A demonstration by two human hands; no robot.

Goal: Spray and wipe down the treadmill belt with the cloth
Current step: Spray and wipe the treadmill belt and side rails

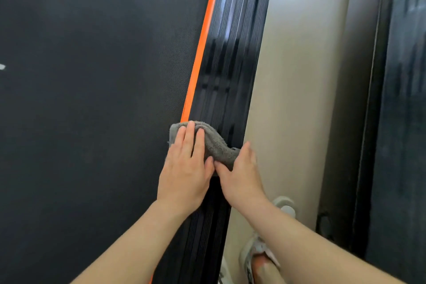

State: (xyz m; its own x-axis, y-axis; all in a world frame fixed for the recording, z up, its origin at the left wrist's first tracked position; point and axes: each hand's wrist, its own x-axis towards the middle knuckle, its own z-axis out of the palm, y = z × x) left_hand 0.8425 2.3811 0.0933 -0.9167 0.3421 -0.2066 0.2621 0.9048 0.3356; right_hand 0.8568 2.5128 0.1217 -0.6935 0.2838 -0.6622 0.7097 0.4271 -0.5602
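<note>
The dark treadmill belt (92, 99) fills the left half of the view, bordered on its right by an orange stripe (200, 48) and a ribbed black side rail (226, 64). A grey cloth (216, 143) lies bunched across the stripe and rail. My left hand (186, 168) presses flat on the cloth's left part, fingers together. My right hand (242, 173) pinches the cloth's right end at the rail's outer edge. No spray bottle is visible.
A beige floor strip (295, 99) runs beside the rail. Another dark machine frame (396, 122) stands at the far right. My shoe (258, 256) rests on the floor near the bottom. A small white mark (2, 67) shows on the belt's left edge.
</note>
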